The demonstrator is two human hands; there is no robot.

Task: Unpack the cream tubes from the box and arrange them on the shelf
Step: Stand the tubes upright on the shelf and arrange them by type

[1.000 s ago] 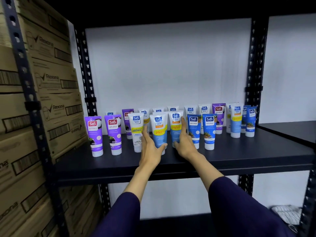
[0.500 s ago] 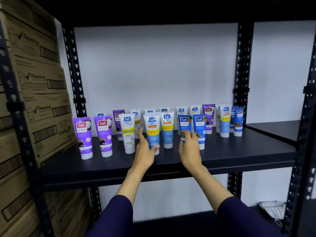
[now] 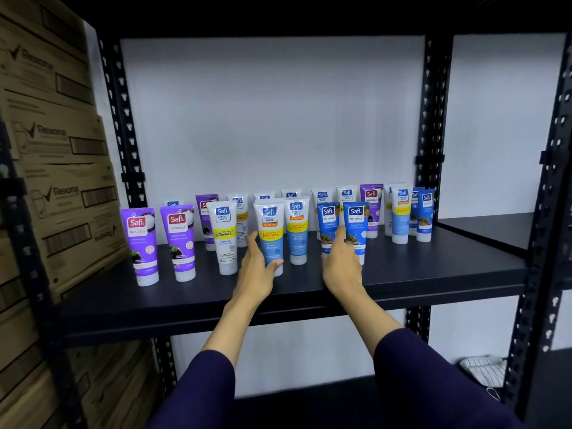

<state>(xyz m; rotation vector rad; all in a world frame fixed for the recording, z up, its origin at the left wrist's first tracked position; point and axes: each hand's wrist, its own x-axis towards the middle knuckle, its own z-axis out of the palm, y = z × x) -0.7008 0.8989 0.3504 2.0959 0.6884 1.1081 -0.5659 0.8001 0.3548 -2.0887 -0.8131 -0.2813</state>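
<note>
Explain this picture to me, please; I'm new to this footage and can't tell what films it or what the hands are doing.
No machine here: a person wears a camera on the head, looking forward and down at their own two hands. Cream tubes stand upright in rows on a dark shelf. The left hand grips a white-and-blue tube near its base, thumb in front. The right hand touches two blue tubes with fairly straight fingers; whether it grips either is unclear. Cardboard boxes are stacked at the left.

Dim, soft focus, edges bowed w/ wide-angle.
</note>
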